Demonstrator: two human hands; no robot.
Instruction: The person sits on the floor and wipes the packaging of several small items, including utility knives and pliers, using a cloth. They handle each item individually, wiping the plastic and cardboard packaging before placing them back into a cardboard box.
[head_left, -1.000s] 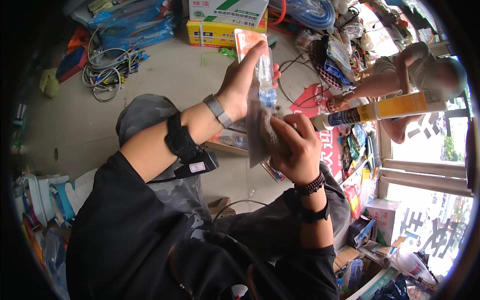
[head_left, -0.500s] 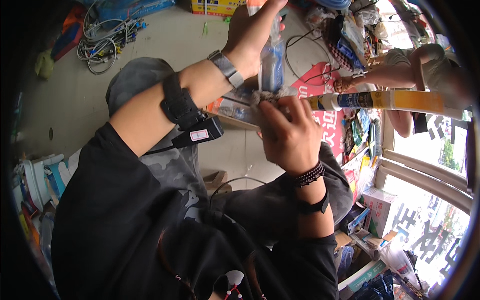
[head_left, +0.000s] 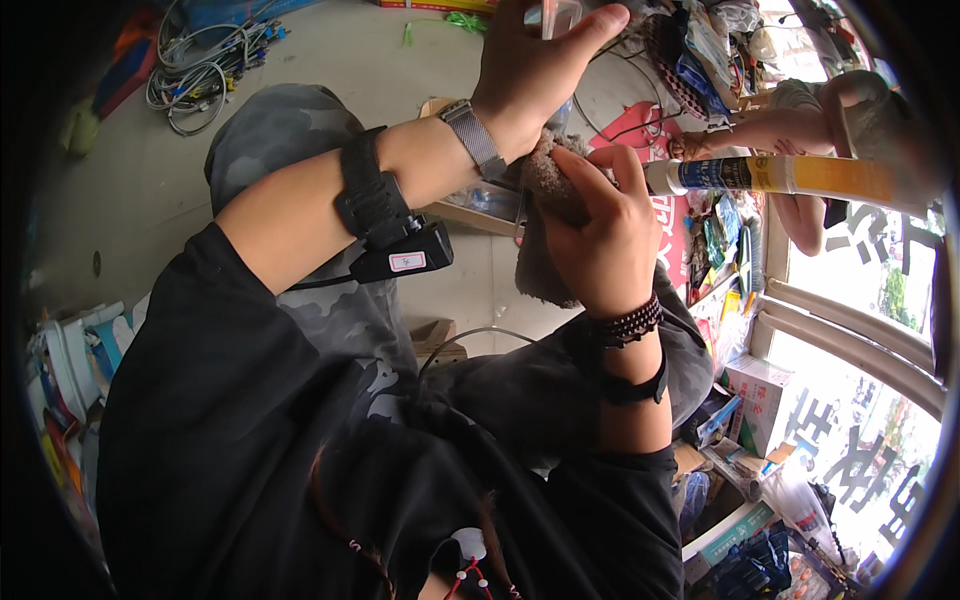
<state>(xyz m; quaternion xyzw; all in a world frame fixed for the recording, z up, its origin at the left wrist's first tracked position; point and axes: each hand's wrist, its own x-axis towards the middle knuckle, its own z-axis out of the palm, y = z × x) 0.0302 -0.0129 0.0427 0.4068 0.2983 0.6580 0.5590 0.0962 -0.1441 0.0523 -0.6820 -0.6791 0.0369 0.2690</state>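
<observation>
At the top edge, my left hand (head_left: pixel 525 75) is closed around a clear plastic package (head_left: pixel 562 14), its thumb stretched to the right. The palm hides most of the package. Just below, my right hand (head_left: pixel 610 225) pinches a fluffy grey-brown cloth (head_left: pixel 545 255), which bunches up by the left wrist and hangs down beneath the fingers. Between and behind the hands, an open cardboard box (head_left: pixel 475 216) with clear-wrapped items inside shows in part.
A blue and yellow sealant tube (head_left: pixel 735 174) juts in from the right, beyond my right hand. Coiled grey cables (head_left: pixel 200 85) lie on the floor at far left. Another person's leg (head_left: pixel 760 130) is at upper right. A white carton (head_left: pixel 760 400) stands by the window.
My left hand has shifted right with the package, which now shows less. My right hand has moved slightly up and right, and more of the cloth hangs in sight below it.
</observation>
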